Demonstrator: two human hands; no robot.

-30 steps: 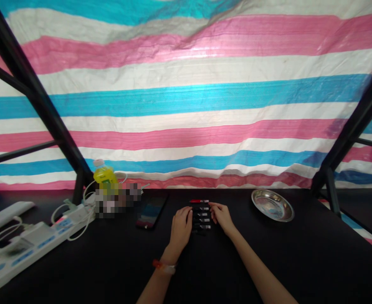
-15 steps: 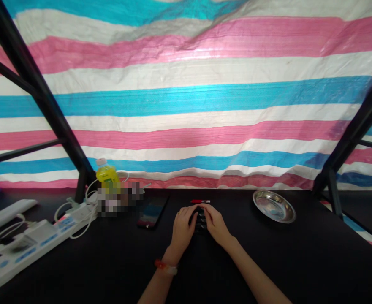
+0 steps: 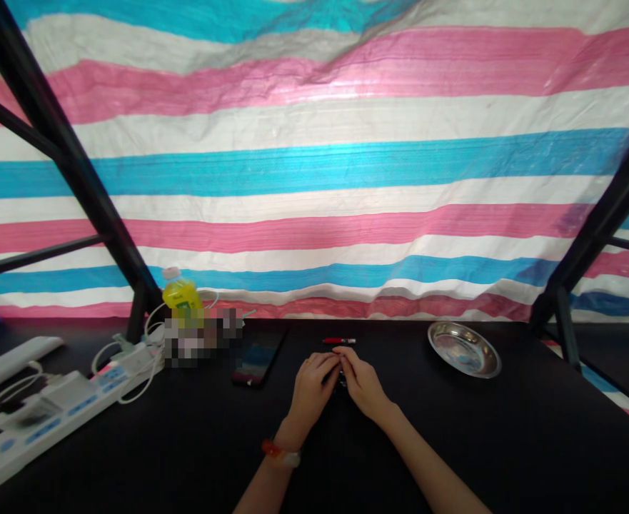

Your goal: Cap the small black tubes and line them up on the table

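My left hand (image 3: pixel 313 385) and my right hand (image 3: pixel 365 387) meet at the fingertips above the black table, fingers curled inward. Between the palms shows a sliver of small dark glossy pieces (image 3: pixel 342 383), too covered to name. Both hands close round them from either side. Just beyond my fingertips lies a red pen-like item (image 3: pixel 339 340) with a silvery end. A bracelet with orange and pale beads (image 3: pixel 280 453) circles my left wrist.
Left of my hands lies a dark phone-like slab (image 3: pixel 258 360). Further left are a white power strip (image 3: pixel 51 421) with plugs and cables, and a yellow bottle (image 3: pixel 181 294). A shiny metal dish (image 3: pixel 464 350) sits to the right. Black frame bars (image 3: pixel 73 171) flank the striped sheet (image 3: pixel 314 171).
My hands have drawn closer together and lower, toward me. The row of dark glossy pieces that showed between them is now mostly covered.
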